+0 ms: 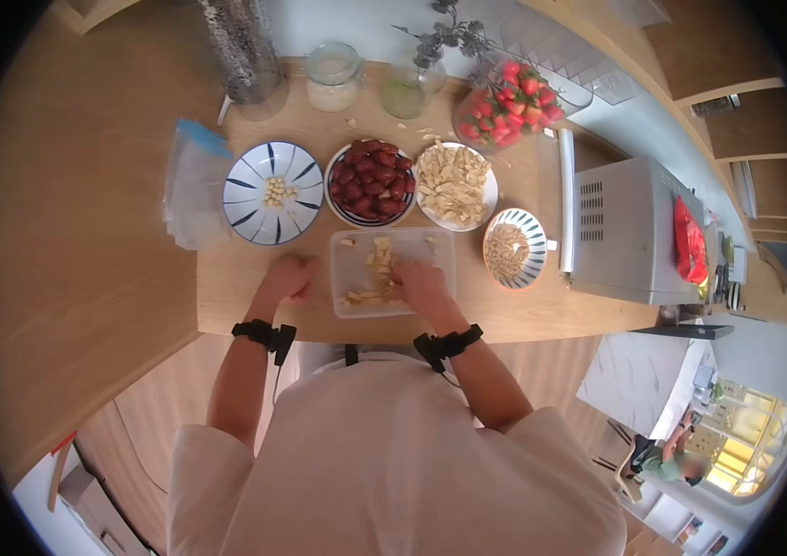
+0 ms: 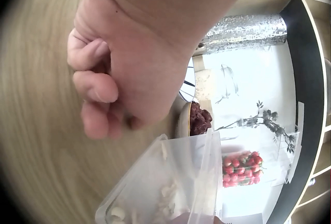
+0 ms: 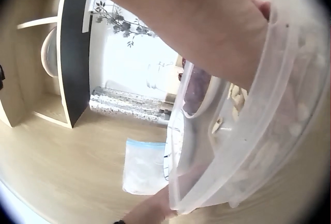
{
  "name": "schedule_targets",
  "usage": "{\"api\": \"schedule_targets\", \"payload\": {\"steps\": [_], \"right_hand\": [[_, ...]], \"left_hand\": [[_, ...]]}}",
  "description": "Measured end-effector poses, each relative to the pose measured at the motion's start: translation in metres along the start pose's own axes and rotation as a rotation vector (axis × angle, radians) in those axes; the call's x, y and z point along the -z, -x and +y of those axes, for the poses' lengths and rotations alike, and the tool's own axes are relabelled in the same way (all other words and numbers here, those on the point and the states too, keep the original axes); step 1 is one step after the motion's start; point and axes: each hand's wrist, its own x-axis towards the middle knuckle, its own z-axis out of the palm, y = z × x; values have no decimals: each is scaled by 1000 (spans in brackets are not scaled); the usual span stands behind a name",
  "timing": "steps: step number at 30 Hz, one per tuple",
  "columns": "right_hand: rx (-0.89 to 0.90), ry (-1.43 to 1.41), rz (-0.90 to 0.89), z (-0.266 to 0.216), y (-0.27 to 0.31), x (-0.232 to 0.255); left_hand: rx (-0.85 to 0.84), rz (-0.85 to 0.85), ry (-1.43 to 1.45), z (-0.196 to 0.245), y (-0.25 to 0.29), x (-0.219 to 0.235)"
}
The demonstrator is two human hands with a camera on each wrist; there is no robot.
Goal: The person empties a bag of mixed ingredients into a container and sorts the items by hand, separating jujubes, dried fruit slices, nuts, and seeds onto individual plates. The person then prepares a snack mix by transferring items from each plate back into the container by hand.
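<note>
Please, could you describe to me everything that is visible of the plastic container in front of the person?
The container is a shallow, rounded rectangular box, apparently of translucent, colourless plastic, with a raised rim. It is open at the top, with no lid on it. It sits upright on the wooden table, just below the bowl of dark red fruits. Pale, thin pieces lie scattered inside, mostly around the middle and near side. The right hand reaches in over its right part.

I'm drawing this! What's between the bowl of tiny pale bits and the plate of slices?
A bowl of dark red fruit; the head view shows it.
</note>
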Motion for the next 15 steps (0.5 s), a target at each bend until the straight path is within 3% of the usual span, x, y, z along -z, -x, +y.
{"api": "schedule_targets", "payload": {"steps": [3, 5, 13, 15], "right_hand": [[49, -54, -2, 1, -3, 3], [23, 56, -44, 2, -6, 3], [49, 28, 60, 6, 6, 3], [48, -43, 118, 4, 12, 13]], "left_hand": [[14, 1, -7, 3, 1, 1], [-2, 9, -26, 4, 1, 0], [-32, 42, -110, 0, 1, -3], [-150, 127, -201, -1, 9, -6]]}}
